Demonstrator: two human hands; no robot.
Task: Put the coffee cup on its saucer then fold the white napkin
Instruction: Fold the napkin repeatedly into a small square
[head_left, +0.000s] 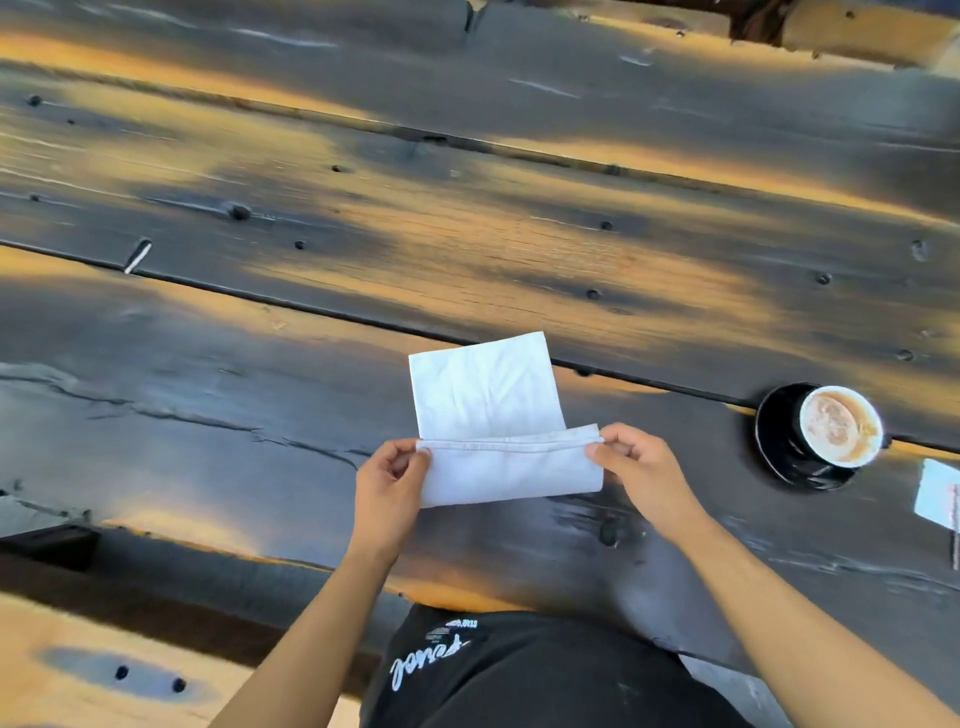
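The white napkin (488, 400) lies on the dark wooden table in front of me, its near part folded up over itself. My left hand (389, 483) pinches the left end of the folded edge. At the right end of the same edge, my right hand (639, 467) pinches it too. Far to the right, the coffee cup (839, 425), white inside with milky coffee, stands on its black saucer (776, 436).
The table (467, 234) is made of dark, worn planks with gaps between them. A small pale card or paper (937, 491) lies at the right edge, near the saucer. A wooden bench (104, 675) shows at the lower left, below the table's near edge.
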